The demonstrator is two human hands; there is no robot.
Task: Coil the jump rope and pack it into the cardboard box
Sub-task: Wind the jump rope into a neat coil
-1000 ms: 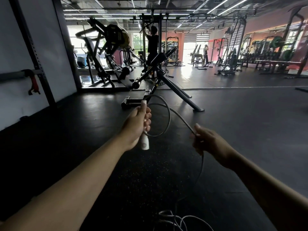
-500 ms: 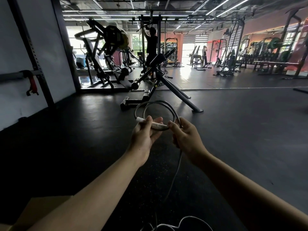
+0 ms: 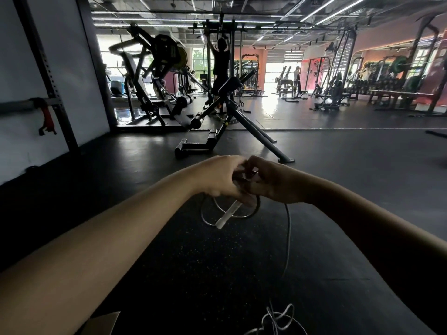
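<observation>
My left hand (image 3: 221, 175) and my right hand (image 3: 272, 181) meet in front of me, both closed on the jump rope. Its white handle (image 3: 227, 214) sticks down and to the left out of my left hand. Round grey loops of rope (image 3: 251, 212) hang below my hands. A single strand (image 3: 288, 240) drops from my right hand to a loose tangle of rope (image 3: 278, 319) on the floor at the bottom edge. A corner of the cardboard box (image 3: 101, 323) shows at the bottom left, under my left forearm.
A black incline bench frame (image 3: 232, 117) stands on the dark rubber floor just beyond my hands. A rack upright with a red hook (image 3: 47, 117) lines the left wall. Weight machines fill the back, where a person (image 3: 221, 66) hangs from a bar.
My hands have come together and lowered. The coil that stood above them now hangs below, and the white handle has swung from lying level to pointing down-left.
</observation>
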